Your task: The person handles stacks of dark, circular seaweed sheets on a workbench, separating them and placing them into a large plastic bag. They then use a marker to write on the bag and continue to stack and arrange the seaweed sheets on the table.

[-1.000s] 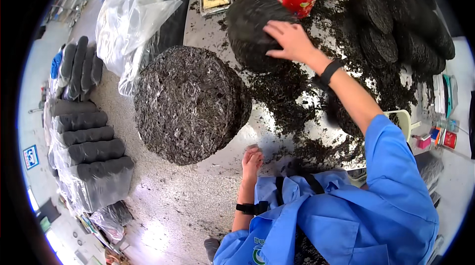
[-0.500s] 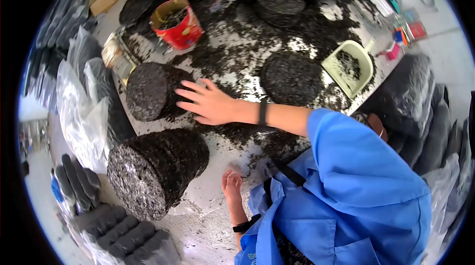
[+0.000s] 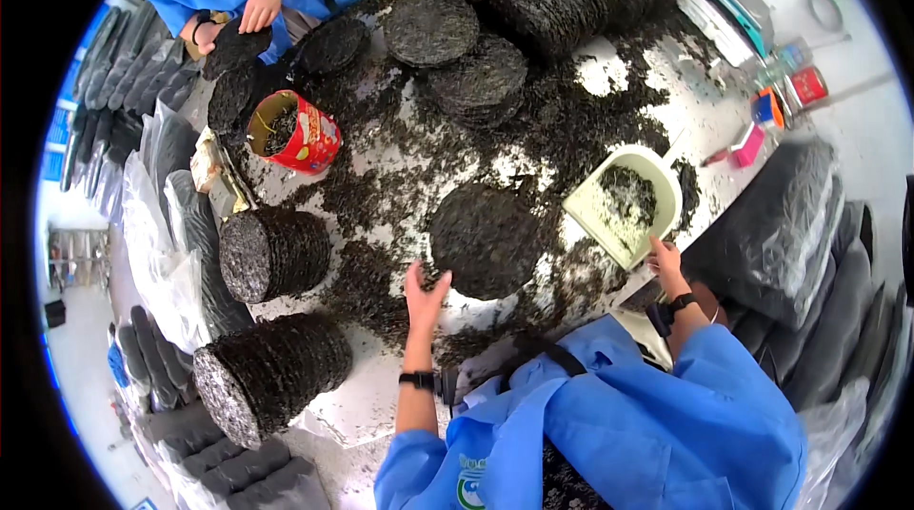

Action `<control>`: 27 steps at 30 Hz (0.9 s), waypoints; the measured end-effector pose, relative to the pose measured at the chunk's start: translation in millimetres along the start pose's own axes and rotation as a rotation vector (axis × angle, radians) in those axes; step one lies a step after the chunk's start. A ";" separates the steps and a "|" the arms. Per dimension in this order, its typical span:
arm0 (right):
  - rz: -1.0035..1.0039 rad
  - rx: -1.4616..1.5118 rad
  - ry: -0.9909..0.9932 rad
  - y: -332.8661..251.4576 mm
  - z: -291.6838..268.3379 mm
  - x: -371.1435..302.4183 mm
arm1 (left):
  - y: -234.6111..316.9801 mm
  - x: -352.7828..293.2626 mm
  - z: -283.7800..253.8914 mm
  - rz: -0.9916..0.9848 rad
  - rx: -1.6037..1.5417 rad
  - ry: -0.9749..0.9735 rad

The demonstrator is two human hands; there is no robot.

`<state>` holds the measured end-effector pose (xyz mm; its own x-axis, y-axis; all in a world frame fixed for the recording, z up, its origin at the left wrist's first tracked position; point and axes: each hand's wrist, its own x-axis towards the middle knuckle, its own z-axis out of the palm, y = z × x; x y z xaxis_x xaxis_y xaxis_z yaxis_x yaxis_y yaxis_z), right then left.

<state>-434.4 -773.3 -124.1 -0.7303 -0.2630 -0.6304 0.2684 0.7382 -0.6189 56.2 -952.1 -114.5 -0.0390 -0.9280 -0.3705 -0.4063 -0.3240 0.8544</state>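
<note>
In front of me lies a round, dark cake of what looks like dried seaweed (image 3: 486, 241). My left hand (image 3: 426, 299) is at its near left edge, thumb and fingers apart, the fingertips at or almost on the rim. On the right, a pale green dustpan (image 3: 583, 203) holds dark flakes. My right hand (image 3: 668, 264) is beside the dustpan's near right side, fingers partly stretched out; whether they touch it I cannot tell. Two stacks of round cakes lie on their sides at the left, an upper stack (image 3: 286, 253) and a lower stack (image 3: 286, 367).
A red bucket (image 3: 319, 139) with dark scraps stands at the far left. Behind it, a co-worker's hands (image 3: 262, 7) hold a dark cake. More cakes (image 3: 433, 24) and long stacks (image 3: 590, 5) lie at the back. Loose flakes cover much of the table. Bagged stacks (image 3: 771, 215) stand at the right.
My right hand has left the upper stack at the left and swung right to the dustpan. My left hand has risen to the cake in front. The view has shifted, showing more of the co-worker.
</note>
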 end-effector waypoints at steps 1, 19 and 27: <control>-0.088 -0.040 -0.061 -0.7 0.2 20.2 | 2.4 19.6 12.0 0.023 0.087 0.017; -0.090 -0.877 -0.640 -170.9 -58.4 58.8 | 53.5 52.3 85.8 -0.299 -0.172 -0.265; -0.912 -0.531 -0.877 -294.8 133.8 33.5 | 54.6 45.5 10.7 -0.365 0.293 -0.868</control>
<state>-454.0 -1082.9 -25.4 0.1700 -0.9355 -0.3096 -0.5039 0.1875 -0.8432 22.4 -1010.0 -88.6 -0.4753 -0.2852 -0.8323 -0.7322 -0.3963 0.5539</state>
